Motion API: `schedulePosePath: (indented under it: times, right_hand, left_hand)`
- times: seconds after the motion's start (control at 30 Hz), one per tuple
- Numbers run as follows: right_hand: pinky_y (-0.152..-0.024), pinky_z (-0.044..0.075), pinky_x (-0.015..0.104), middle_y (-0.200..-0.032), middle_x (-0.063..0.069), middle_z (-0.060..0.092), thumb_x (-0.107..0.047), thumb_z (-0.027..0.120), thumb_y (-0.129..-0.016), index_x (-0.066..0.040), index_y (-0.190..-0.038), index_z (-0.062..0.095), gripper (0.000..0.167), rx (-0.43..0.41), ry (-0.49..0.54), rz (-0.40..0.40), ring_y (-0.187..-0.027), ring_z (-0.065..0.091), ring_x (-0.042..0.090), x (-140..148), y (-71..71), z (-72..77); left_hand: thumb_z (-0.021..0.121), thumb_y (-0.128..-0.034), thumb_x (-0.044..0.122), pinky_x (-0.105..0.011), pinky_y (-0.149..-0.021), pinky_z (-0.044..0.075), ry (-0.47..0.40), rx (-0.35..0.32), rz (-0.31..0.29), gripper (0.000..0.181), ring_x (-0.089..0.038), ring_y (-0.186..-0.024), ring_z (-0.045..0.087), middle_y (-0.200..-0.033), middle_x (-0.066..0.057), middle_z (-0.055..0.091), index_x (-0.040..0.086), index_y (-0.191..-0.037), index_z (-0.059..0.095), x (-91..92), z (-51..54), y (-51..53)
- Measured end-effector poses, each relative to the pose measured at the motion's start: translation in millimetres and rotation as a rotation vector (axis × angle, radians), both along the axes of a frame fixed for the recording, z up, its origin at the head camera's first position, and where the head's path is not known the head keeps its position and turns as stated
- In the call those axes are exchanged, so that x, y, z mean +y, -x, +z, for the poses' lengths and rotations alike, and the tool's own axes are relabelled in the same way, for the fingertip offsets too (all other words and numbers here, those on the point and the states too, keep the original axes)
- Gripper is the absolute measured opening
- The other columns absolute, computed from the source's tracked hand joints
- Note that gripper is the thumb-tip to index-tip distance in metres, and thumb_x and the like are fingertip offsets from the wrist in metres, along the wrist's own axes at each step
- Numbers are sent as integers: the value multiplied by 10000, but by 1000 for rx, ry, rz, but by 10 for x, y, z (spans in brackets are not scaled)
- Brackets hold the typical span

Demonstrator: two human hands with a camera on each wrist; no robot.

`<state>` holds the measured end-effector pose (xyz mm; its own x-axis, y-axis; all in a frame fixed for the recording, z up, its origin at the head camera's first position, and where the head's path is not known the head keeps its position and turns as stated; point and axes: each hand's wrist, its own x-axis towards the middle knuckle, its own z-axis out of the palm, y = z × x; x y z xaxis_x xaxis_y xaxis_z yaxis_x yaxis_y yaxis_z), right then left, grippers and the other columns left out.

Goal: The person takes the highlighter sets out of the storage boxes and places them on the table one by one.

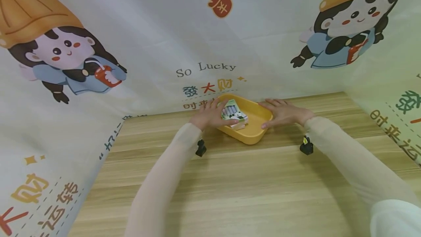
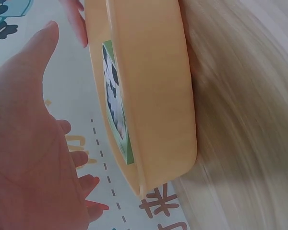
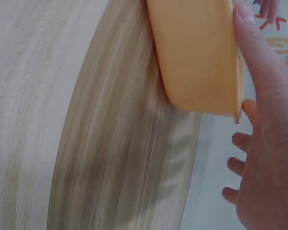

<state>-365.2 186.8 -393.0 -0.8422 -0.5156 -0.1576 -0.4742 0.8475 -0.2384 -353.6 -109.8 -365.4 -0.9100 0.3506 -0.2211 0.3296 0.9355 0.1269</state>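
Observation:
A yellow plastic tray (image 1: 254, 129) lies on the wooden table against the patterned backdrop. Inside its left part is a small green-and-white pack (image 1: 232, 109) with a panda print. My left hand (image 1: 210, 114) hovers over the tray's left end, fingers extended; the left wrist view has its palm and thumb apart from the tray wall (image 2: 158, 96). At the opposite end is my right hand (image 1: 285, 113), its thumb (image 3: 254, 45) laid along the rim and a fingertip at the tray's corner. Its other fingers are spread and loosely bent, holding nothing.
A white printed cloth (image 1: 158, 39) rises behind the table and along both sides. Wooden tabletop (image 1: 243, 189) stretches in front of the tray. Small black devices (image 1: 306, 146) hang beneath both wrists.

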Motion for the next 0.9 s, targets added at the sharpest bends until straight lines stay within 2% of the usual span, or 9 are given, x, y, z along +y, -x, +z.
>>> schedulePosePath:
  times: [0.07,0.23,0.5,0.7,0.9]
  right_hand:
    - [-1169,120,727,-1650,236,116,-667,630,-840,-153,-1593,174,1019,-10,3,0,-1499,115,515,-4,18,-6]
    - [-1163,122,734,-1649,234,117,-667,653,-823,-158,-1596,151,1053,-60,33,-6,-1495,112,524,-3,56,-13]
    - [-1159,157,729,-1650,229,124,-661,650,-829,-161,-1602,100,1072,-134,61,-13,-1490,119,536,1,44,-3]
    - [-1133,186,751,-1640,249,145,-663,638,-837,-185,-1604,75,1065,-162,61,-25,-1474,134,562,7,23,12]
    - [-1132,182,753,-1641,249,144,-671,632,-837,-207,-1606,59,1065,-174,49,-35,-1477,138,555,-1,37,23]
  left_hand:
    - [416,-797,874,-624,-1238,46,-3,-7,-5,1069,-384,-1556,11,-1694,-63,-23,305,-1601,2,21,-12,41]
    - [448,-796,859,-620,-1240,39,-12,-15,7,1067,-389,-1554,30,-1694,-64,-12,310,-1601,14,73,2,72]
    - [500,-802,826,-601,-1238,139,-26,17,16,1065,-389,-1543,115,-1682,-120,83,250,-1598,88,169,4,150]
    - [513,-812,807,-563,-1251,145,-48,-22,47,1087,-396,-1542,120,-1675,-152,101,173,-1599,111,274,73,159]
    - [518,-813,802,-543,-1244,202,-9,-41,74,1070,-375,-1530,180,-1661,-135,178,178,-1597,144,346,144,163]
